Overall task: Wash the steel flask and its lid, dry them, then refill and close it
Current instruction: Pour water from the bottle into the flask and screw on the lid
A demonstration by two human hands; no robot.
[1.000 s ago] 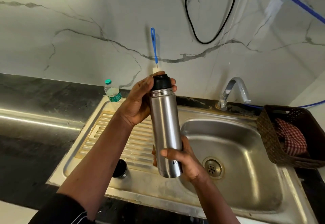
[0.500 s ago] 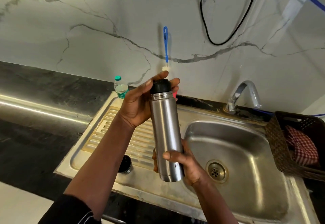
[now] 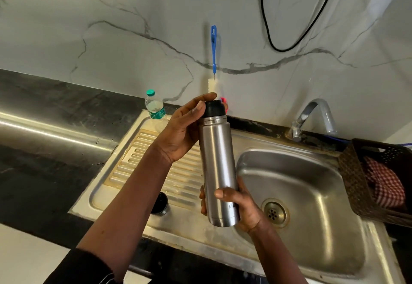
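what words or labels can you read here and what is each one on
"Mi": low on the steel flask, the rest hidden under the right hand.
Water bottle, green label: white script, too blurred to read.
Black stopper, gripped by the left hand: no text.
Nothing else is readable.

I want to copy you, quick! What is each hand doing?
Left hand: grips the black stopper.
Right hand: holds the steel flask near its bottom.
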